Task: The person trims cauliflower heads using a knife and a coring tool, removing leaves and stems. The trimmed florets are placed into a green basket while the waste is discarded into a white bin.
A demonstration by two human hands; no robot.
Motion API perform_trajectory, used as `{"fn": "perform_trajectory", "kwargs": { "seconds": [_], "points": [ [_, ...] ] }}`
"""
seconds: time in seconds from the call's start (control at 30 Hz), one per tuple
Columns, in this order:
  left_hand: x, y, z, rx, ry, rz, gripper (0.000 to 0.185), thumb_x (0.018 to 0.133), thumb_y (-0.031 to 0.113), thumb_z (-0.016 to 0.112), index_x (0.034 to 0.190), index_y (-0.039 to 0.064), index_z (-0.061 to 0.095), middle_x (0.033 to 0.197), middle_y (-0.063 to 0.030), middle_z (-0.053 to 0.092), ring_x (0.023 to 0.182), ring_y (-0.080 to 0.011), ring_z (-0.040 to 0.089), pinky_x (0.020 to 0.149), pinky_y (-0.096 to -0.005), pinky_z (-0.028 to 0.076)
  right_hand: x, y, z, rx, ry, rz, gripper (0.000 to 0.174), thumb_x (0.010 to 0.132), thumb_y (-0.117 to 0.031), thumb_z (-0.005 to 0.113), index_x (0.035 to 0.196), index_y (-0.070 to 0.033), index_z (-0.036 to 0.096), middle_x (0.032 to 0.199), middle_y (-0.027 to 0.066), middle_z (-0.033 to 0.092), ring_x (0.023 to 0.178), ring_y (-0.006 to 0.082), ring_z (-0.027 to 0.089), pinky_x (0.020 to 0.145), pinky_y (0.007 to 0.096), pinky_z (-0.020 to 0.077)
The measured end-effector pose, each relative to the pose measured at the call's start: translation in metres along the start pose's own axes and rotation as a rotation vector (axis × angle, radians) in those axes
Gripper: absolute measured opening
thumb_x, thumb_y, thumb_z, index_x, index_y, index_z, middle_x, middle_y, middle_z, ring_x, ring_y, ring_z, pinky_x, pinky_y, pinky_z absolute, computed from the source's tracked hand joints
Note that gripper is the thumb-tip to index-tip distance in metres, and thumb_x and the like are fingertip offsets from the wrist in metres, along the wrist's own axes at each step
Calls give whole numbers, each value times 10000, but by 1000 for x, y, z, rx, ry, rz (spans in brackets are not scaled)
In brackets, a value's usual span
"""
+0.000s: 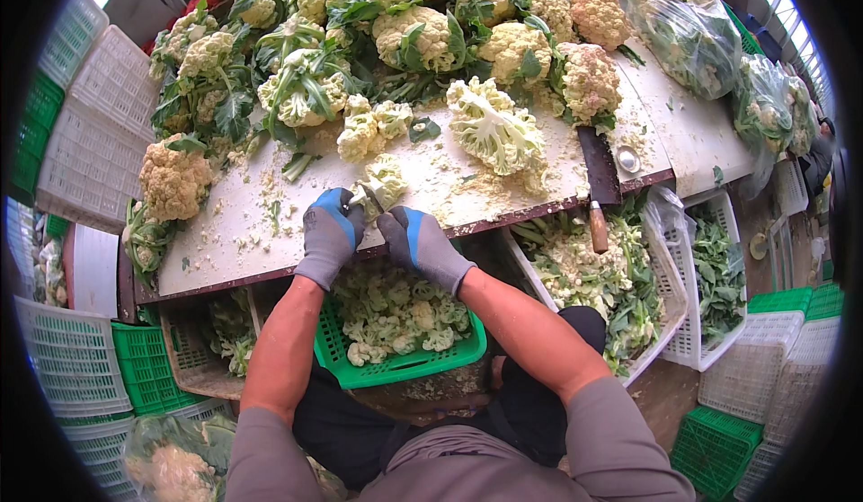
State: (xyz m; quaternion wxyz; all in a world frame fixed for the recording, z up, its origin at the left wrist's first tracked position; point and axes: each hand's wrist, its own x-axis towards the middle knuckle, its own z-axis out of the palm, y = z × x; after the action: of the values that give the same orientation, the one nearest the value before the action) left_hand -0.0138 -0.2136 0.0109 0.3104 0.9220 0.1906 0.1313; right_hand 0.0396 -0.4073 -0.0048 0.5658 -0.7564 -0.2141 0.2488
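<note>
My gloved left hand (332,232) grips a small cauliflower piece (383,180) at the table's front edge. Close beside it, my gloved right hand (421,242) is closed on a small knife (372,198), whose blade lies against the piece; its handle is hidden in the fingers. Just beyond are loose florets (364,128) and a large cut cauliflower section (495,128). Below my hands, a green plastic basket (425,375) holds many florets. Off to the right, a cleaver (599,165) lies on the white table (418,198), its wooden handle over the edge.
Whole cauliflowers (414,37) with leaves are heaped along the back. Bagged cauliflowers (684,30) lie at the back right. A white crate (671,313) of trimmings and another of leaves (715,266) stand at right. Stacked crates (67,360) stand at left. A metal round object (628,159) lies beside the cleaver.
</note>
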Motion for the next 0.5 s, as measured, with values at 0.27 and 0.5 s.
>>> {"fn": "perform_trajectory", "kwargs": {
  "seconds": [0.27,0.5],
  "points": [
    [8,-25,-7,-574,-77,-275,224,866,71,773,1052,-53,792,990,-103,806,862,-169,733,793,-342,584,7,9,-7,417,-202,371,457,1127,-430,568,1009,1,661,724,95,652,558,212,651,536,383,509],
    [1,-5,-35,-77,-72,-42,368,938,120,808,1258,-56,764,1071,-141,827,910,-170,746,836,-346,603,-19,-9,-9,317,-117,285,432,1124,-420,597,1064,2,670,791,74,659,593,173,636,556,364,497]
  ]
}}
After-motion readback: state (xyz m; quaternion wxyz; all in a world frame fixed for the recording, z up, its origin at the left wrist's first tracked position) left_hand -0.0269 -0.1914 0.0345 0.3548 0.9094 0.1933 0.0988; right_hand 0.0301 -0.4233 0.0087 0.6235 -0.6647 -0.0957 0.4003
